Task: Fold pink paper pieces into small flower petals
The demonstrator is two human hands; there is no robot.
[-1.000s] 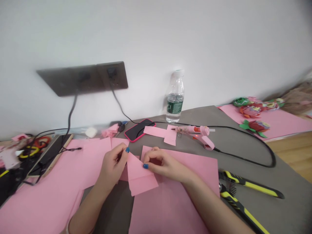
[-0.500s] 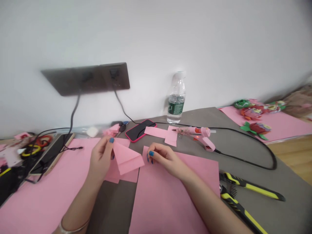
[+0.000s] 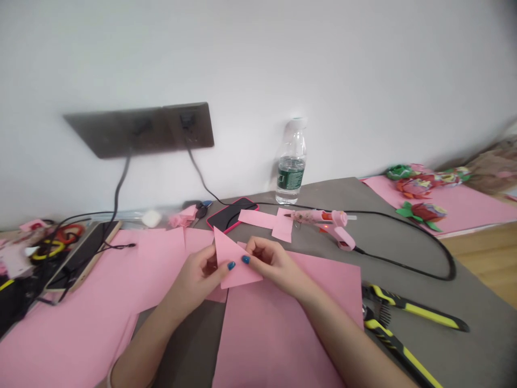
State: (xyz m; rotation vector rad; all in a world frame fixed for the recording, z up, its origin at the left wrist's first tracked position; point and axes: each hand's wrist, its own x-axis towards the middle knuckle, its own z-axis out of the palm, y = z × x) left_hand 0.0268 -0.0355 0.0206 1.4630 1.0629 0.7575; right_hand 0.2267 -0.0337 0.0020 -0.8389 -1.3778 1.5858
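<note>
Between my hands is a small folded piece of pink paper (image 3: 232, 261), roughly a triangle with its point up. My left hand (image 3: 202, 275) pinches its left side, thumb in front and fingers behind. My right hand (image 3: 272, 261) grips its right side the same way, the two thumbs close together on the near face. Below lies a large pink sheet (image 3: 274, 328) on the grey table. The left fingertips are partly hidden behind the folded paper.
A pink glue gun (image 3: 333, 223) with its cord rests beyond my right hand, near pink paper strips (image 3: 262, 219). Yellow-black pliers (image 3: 404, 323) lie at right. Behind are a phone (image 3: 232, 214) and a water bottle (image 3: 291, 172). Paper flowers (image 3: 422, 213) sit far right; more pink sheets (image 3: 81, 318) lie left.
My left hand has moved right with the folded paper, bringing it to my right hand. The right hand, earlier holding no visible paper, now grips it too. The paper has turned.
</note>
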